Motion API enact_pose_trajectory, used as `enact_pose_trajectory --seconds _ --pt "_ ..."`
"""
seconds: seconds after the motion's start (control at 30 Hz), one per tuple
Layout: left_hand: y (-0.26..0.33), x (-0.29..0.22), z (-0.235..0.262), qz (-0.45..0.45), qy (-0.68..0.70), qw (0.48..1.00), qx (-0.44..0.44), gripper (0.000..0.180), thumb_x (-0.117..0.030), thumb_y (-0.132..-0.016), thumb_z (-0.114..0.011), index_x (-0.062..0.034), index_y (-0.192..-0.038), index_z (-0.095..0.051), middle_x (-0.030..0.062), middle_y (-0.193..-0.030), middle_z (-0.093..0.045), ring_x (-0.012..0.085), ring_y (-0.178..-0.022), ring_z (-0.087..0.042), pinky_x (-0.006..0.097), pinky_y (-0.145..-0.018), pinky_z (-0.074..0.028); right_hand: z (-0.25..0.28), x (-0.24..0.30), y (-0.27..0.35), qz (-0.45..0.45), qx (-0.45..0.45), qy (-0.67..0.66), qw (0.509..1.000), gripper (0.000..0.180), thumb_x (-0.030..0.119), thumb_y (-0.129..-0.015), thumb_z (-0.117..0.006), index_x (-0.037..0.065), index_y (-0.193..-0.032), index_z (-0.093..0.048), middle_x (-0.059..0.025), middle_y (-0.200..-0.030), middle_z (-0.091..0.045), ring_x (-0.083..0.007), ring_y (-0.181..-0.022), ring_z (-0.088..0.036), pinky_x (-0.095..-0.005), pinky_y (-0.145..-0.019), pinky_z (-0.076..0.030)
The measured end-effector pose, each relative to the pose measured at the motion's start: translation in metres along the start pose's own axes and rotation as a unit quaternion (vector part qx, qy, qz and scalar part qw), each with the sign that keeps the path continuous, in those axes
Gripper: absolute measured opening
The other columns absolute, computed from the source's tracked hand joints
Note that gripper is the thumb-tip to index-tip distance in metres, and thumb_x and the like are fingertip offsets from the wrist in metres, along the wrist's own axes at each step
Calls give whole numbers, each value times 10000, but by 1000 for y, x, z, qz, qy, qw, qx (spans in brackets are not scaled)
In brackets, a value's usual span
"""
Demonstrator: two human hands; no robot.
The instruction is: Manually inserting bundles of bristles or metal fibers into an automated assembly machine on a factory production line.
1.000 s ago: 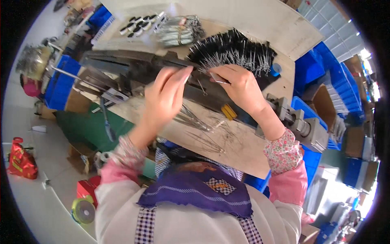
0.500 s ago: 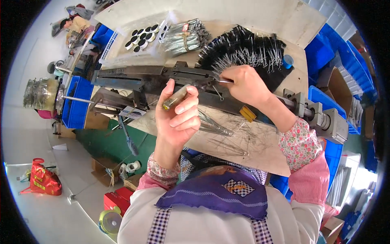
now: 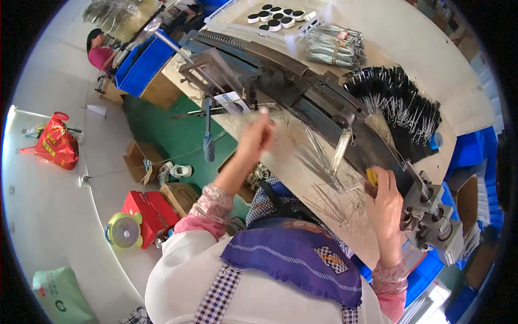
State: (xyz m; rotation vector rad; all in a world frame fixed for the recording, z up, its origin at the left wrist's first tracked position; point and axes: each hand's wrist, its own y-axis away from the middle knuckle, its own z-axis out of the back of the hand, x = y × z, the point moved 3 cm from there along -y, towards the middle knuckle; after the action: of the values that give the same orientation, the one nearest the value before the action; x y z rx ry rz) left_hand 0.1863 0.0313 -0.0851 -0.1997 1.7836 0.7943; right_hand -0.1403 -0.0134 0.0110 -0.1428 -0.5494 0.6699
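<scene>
My right hand [image 3: 385, 202] is at the front edge of the long dark metal machine [image 3: 324, 97], its fingers closed around a small yellow block [image 3: 371, 176]. My left hand [image 3: 256, 138] hangs over the near left edge of the table, blurred by motion. Whether its fingers hold anything cannot be made out. Between the hands a silvery wrapped handle [image 3: 340, 152] sticks out from the machine toward me. Loose thin wires [image 3: 329, 202] lie on the table in front of it, near my right hand.
Black wire brushes [image 3: 396, 102] are heaped behind the machine, beside a tied bundle of metal wires [image 3: 335, 46]. A clear tray [image 3: 232, 24] holds white round pieces with black tops. Shafts and a metal block [image 3: 445, 235] stand at the right end. A blue bin [image 3: 141, 65] stands left.
My left hand has let go of the silvery wrapped handle and moved left. My right hand has left the wire near the brushes and come down to the yellow block. The view has turned.
</scene>
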Motion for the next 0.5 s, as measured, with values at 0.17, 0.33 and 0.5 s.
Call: enact_pose_trajectory --seconds 0.17,0.33,0.5 --pt "-18 -19 20 12 18 999 28 481 -456 -914 -563 10 -1011 -628 -15 -581 -518 67 -399 -390 221 -368 -257 -50 -76 3 -140 -14 47 989 219 100 -837 -635 7 -941 -467 -239 -935 -556 -440 -807 -586 -493 -646 -474" --pt "-10 0 17 -30 102 994 -2 321 -355 -971 -493 -50 -924 -580 -15 -607 -453 88 -415 -363 244 -366 -245 -31 -50 13 -101 -8 -33 994 210 98 -838 -646 -17 -898 -480 -215 -786 -565 -427 -759 -576 -462 -643 -466" --pt "-4 19 -7 -46 203 978 -11 254 -303 -985 -467 -99 -841 -510 -44 -564 -358 81 -398 -298 241 -362 -219 38 -9 36 -142 -31 -109 983 169 65 -825 -649 -17 -823 -502 -197 -750 -554 -371 -676 -553 -399 -619 -449"
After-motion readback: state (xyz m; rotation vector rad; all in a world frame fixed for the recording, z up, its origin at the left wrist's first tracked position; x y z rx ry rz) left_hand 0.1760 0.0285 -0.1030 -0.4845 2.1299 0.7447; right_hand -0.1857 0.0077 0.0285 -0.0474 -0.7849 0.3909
